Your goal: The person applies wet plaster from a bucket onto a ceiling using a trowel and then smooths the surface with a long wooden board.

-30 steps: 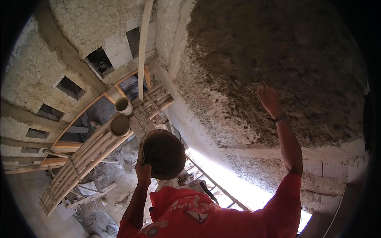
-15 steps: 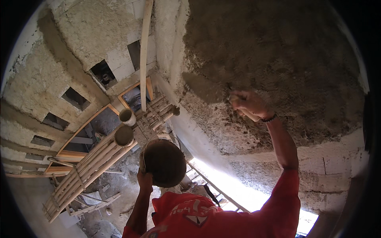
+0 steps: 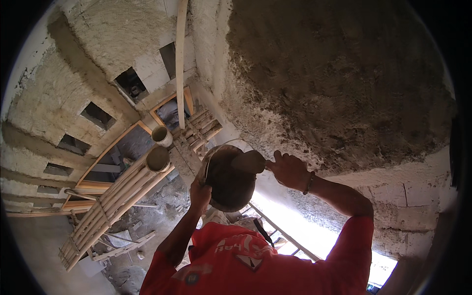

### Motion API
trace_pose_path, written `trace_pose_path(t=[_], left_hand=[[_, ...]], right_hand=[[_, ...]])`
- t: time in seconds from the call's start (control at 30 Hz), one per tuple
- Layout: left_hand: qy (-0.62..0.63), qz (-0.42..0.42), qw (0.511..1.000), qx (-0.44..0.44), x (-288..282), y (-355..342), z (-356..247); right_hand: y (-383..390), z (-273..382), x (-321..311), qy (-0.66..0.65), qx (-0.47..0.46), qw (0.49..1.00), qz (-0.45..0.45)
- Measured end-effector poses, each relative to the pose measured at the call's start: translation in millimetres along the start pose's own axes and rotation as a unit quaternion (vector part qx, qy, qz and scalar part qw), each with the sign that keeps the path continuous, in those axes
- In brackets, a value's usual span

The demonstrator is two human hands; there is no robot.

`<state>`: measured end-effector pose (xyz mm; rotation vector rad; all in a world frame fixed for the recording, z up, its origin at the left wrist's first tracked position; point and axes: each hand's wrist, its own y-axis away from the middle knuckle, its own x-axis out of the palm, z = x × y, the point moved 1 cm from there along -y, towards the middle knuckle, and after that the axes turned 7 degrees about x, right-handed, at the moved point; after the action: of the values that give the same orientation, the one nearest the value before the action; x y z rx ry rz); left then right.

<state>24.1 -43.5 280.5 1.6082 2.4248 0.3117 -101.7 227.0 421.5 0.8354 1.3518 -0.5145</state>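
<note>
One trowel (image 3: 250, 161), gripped by right fingers (image 3: 278, 166), juts leftward over the bucket (image 3: 212, 161) left fingers (image 3: 207, 189) clasp.

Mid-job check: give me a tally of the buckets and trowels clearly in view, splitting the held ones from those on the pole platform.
Bucket in the left hand: 1
Trowel in the right hand: 1
Buckets on the pole platform: 2
Total: 4
</note>
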Motion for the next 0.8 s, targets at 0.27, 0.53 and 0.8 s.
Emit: trace_pose_path(t=[0.27,0.53,0.8], left_hand=[[0.006,0.101,0.993,0.064,54.4,-15.4,-33.5],[-0.013,0.186,0.982,0.01,104.7,-1.6,-65.8],[0.058,0.19,0.979,0.048,114.7,1.8,-55.0]], right_hand=[[24.9,-14.3,81.1,-0.045,0.083,0.993,0.066],[80.0,-5.0,161.3,-0.176,-0.032,0.982,-0.065],[122.6,-5.0,89.8,-0.363,0.278,0.888,0.046]])
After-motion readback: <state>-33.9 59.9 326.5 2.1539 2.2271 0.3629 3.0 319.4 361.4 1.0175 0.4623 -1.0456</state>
